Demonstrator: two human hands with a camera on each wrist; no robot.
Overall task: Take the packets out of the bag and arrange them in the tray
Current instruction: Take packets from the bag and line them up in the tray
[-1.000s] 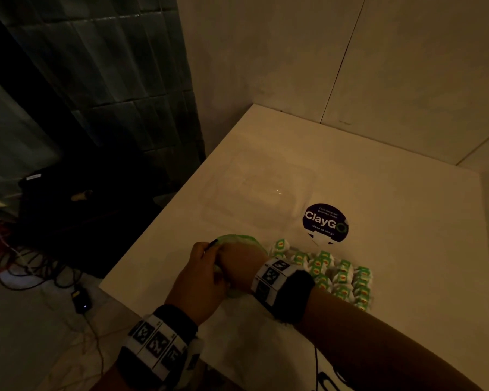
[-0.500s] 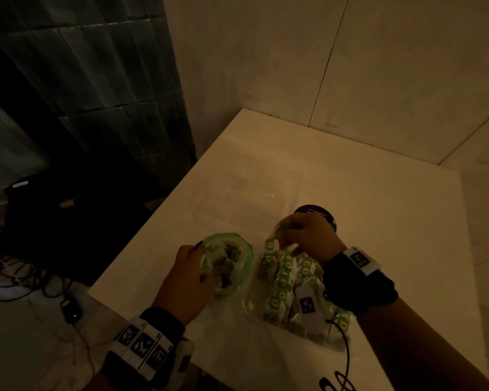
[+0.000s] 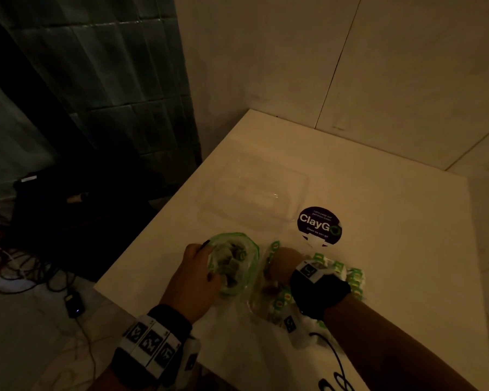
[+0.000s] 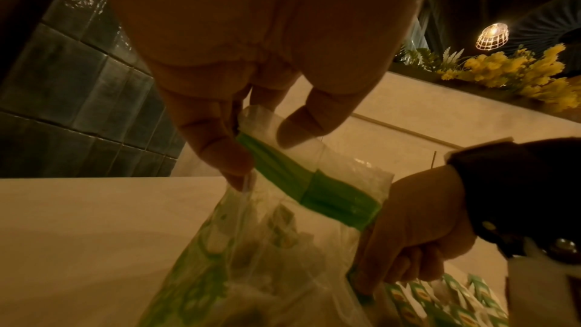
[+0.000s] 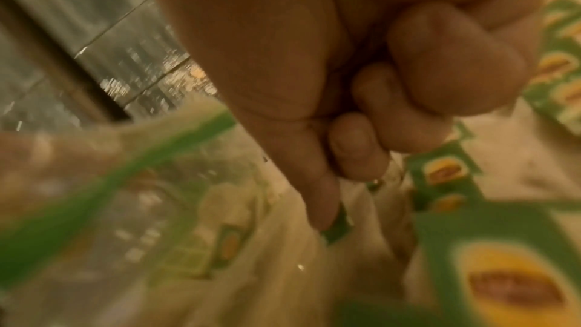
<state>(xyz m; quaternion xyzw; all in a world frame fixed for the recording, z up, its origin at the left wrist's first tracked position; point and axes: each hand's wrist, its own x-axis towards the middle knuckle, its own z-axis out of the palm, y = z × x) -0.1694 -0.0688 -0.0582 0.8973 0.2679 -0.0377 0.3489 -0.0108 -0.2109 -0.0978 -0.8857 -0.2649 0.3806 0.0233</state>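
A clear zip bag (image 3: 253, 261) with a green rim stands open on the white table, with several green-and-white packets inside. My left hand (image 3: 209, 261) pinches the bag's left rim (image 4: 314, 190) between thumb and finger (image 4: 261, 151). At the right rim is my right hand (image 3: 274, 263), fingers curled (image 4: 377, 280), thumb tip on a green bit of the bag's edge (image 5: 333, 198); that view is blurred. Several loose packets (image 3: 350, 277) lie in a pile under and right of my right wrist (image 5: 509, 282). The clear tray (image 3: 304, 187) lies beyond the bag.
A round dark "ClayGo" sticker (image 3: 319, 225) is on the table between the tray and the pile. Pale walls close the table's far and right sides. The left table edge (image 3: 153, 230) drops to a dark floor with cables (image 3: 17, 266).
My right hand came out of the bag, went right over the pile of packets, and is now back at the bag's right rim. My left hand has kept its hold on the rim.
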